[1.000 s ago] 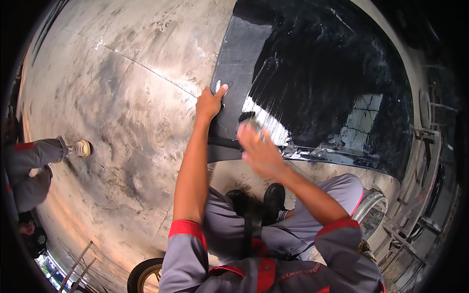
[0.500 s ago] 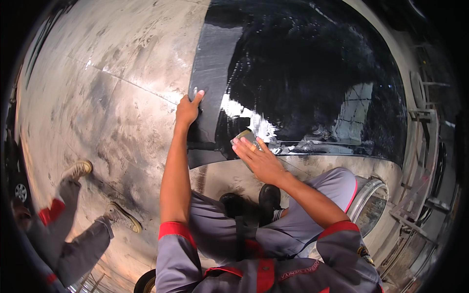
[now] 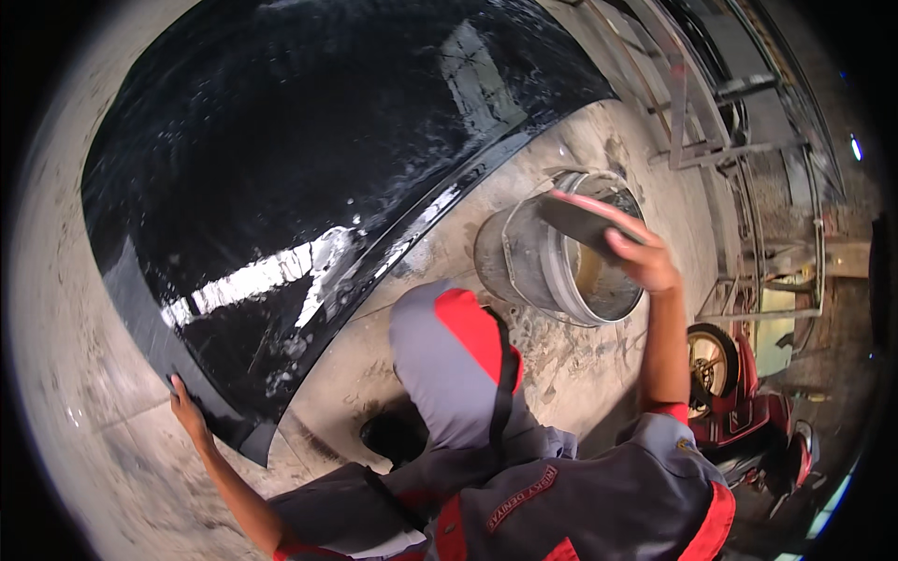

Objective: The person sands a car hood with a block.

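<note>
A large black car hood [image 3: 253, 159], wet and shiny with a dull grey strip along its left edge, lies in front of me. My left hand [image 3: 190, 413] grips that edge at the near left corner, thumb on top; its other fingers are mostly hidden. My right hand [image 3: 647, 264] is raised at the right, holding a flat dark sanding block [image 3: 585, 222] between thumb and fingers. The block is over the mouth of a grey bucket [image 3: 528, 257], which holds murky water. Whether the block touches the bucket's rim I cannot tell.
Metal racks [image 3: 697, 154] with panels stand along the right side. Behind the bucket, at the lower right, is a red motorbike [image 3: 748, 416]. My bent knee [image 3: 435, 351] is between the hood and my body. Wet marks cover the concrete floor [image 3: 571, 374].
My right hand has lifted the sanding block off the hood and carried it right, over the bucket. My view has turned right; my left hand stays at the hood's edge.
</note>
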The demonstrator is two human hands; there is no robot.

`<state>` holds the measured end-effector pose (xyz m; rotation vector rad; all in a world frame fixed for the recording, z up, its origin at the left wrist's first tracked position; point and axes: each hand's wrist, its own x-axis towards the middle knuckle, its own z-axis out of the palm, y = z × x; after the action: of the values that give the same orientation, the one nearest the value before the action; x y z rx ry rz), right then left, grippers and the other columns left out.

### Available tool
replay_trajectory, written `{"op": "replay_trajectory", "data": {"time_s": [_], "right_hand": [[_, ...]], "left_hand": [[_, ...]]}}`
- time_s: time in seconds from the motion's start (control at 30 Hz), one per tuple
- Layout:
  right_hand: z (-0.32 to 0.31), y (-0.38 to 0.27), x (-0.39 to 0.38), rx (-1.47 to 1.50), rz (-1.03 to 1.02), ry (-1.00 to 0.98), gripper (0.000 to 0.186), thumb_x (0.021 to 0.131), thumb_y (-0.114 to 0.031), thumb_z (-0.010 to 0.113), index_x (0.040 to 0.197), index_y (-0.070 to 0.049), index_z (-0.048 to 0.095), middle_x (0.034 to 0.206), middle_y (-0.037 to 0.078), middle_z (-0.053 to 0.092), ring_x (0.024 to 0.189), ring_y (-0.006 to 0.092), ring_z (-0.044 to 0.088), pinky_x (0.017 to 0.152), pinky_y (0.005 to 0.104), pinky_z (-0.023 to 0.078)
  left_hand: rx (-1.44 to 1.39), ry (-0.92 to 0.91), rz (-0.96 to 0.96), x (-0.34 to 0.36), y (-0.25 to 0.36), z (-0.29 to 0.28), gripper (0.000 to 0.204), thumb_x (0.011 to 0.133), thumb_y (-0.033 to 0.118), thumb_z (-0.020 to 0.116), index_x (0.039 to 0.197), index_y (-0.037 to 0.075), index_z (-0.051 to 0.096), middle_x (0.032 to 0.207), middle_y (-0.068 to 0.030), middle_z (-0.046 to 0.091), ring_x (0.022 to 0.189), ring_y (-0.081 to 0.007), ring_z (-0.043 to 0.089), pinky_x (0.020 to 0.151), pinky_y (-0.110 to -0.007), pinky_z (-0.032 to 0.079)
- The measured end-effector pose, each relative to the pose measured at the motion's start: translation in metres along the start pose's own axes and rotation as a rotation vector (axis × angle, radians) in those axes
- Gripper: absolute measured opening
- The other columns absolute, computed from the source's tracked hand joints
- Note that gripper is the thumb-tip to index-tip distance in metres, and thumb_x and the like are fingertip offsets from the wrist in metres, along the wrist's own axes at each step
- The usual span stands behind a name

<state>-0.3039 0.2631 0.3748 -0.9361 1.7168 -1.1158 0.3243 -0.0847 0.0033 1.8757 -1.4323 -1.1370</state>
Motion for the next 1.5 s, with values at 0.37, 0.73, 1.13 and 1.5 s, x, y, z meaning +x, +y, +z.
{"op": "replay_trajectory", "data": {"time_s": [0.37,0.73,1.13,1.5], "right_hand": [[-0.162,0.395,0.004,-0.599,0.869,0.183,0.044,0.096,-0.005,0.051,0.138,-0.005,0.061,0.134,0.013,0.066,0.12,0.0225,0.061,0.104,0.0354,0.045],[-0.181,0.409,0.014,0.732,0.533,0.04,0.041,0.103,-0.029,0.057,0.136,-0.005,0.061,0.128,0.01,0.068,0.112,0.0228,0.067,0.099,0.0428,0.054],[-0.104,0.084,0.058,-0.026,-0.192,0.701,0.058,0.109,-0.039,0.044,0.148,0.004,0.048,0.153,0.014,0.049,0.142,0.0274,0.046,0.121,0.0392,0.03],[0.326,0.121,0.343,-0.661,-0.868,-0.107,0.052,0.11,-0.029,0.036,0.152,0.002,0.041,0.157,0.023,0.042,0.148,0.0365,0.038,0.122,0.0417,0.027]], "left_hand": [[0.024,-0.045,-0.096,-0.007,0.011,-0.007,0.081,0.103,0.059,0.051,0.144,-0.01,0.049,0.144,-0.0194,0.056,0.133,-0.0277,0.051,0.115,-0.037,0.035],[0.081,0.12,-0.109,-0.036,0.043,0.01,0.07,0.099,0.056,0.059,0.113,-0.012,0.067,0.103,-0.0175,0.07,0.096,-0.021,0.063,0.088,-0.035,0.049],[-0.027,0.104,-0.118,-0.029,0.037,0.015,0.071,0.094,0.058,0.066,0.107,-0.012,0.067,0.096,-0.0243,0.072,0.091,-0.0288,0.068,0.085,-0.039,0.052],[0.206,0.096,-0.29,-0.051,0.074,0.013,0.083,0.096,0.069,0.05,0.123,-0.008,0.06,0.121,-0.0356,0.064,0.119,-0.0489,0.06,0.102,-0.05,0.045]]}}
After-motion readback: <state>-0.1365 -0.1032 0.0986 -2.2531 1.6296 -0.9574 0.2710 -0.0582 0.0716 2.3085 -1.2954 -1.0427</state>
